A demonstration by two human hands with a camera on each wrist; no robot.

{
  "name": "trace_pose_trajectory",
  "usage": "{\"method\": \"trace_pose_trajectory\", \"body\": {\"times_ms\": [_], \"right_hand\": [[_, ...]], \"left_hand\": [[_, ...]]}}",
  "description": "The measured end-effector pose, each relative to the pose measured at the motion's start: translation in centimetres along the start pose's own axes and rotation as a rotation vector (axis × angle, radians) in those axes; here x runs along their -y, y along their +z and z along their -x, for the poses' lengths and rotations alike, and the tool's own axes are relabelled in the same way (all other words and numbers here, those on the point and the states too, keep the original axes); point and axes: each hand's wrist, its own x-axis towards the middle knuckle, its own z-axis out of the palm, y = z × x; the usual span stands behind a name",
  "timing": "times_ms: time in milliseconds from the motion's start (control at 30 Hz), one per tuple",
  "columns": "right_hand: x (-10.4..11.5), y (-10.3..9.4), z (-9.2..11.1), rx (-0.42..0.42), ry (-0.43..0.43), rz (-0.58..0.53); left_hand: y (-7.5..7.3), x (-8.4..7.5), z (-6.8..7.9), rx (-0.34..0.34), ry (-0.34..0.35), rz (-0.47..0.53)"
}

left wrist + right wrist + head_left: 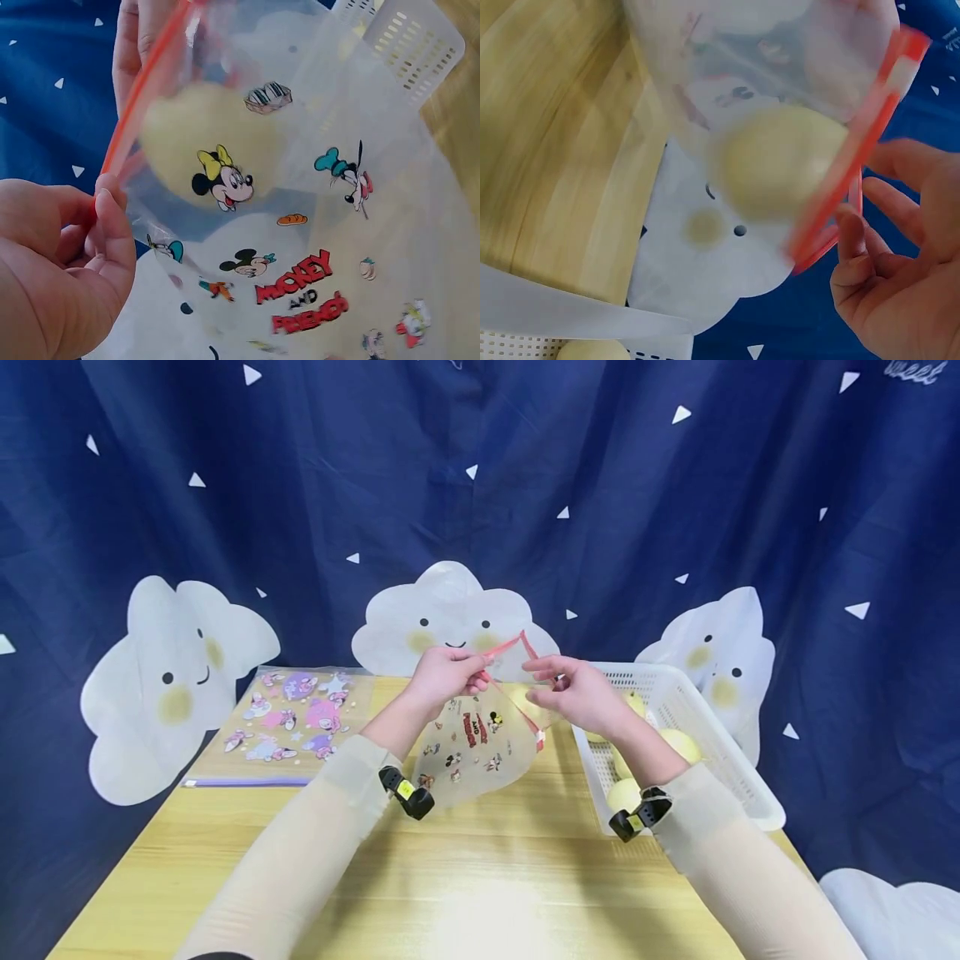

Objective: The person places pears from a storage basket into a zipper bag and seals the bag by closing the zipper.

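Note:
My left hand (448,680) pinches the red zip edge of a clear printed zip bag (480,768), which hangs over the table with its mouth spread apart. Inside the bag is a pale yellow pear (780,161), blurred in the right wrist view and seen through the plastic in the left wrist view. Beside the bag's mouth, my right hand (576,693) has its fingers loosely bent with nothing in them. Its fingertips are close to the red rim; whether they touch it I cannot tell.
To the right stands a white perforated basket (733,756) with several yellow pears (678,745). Another printed zip bag (292,718) with a purple zip lies flat at the left of the wooden table (525,860). A dark blue curtain (480,510) hangs behind.

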Motion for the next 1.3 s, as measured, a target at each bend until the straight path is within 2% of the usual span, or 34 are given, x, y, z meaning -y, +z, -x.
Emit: {"method": "trace_pose_trajectory", "body": {"times_ms": [167, 500, 933, 1100, 1300], "right_hand": [[-0.3, -0.6, 0.0, -0.041, 0.018, 0.009], [-3.3, -2.9, -0.1, -0.09, 0.092, 0.028], [-8.6, -5.4, 0.0, -0.102, 0.189, 0.123], [-10.4, -6.1, 0.4, -0.065, 0.224, 0.205], [-11.9, -6.6, 1.1, 0.128, 0.294, 0.304]], "left_hand": [[0.0, -0.3, 0.2, -0.032, 0.025, -0.011], [-1.4, -1.3, 0.3, -0.141, 0.045, 0.083], [-2.2, -1.4, 0.5, -0.129, 0.024, 0.071], [-2.2, -1.3, 0.5, -0.115, 0.021, 0.059], [-2.3, -1.2, 0.5, -0.104, 0.015, 0.055]]}}
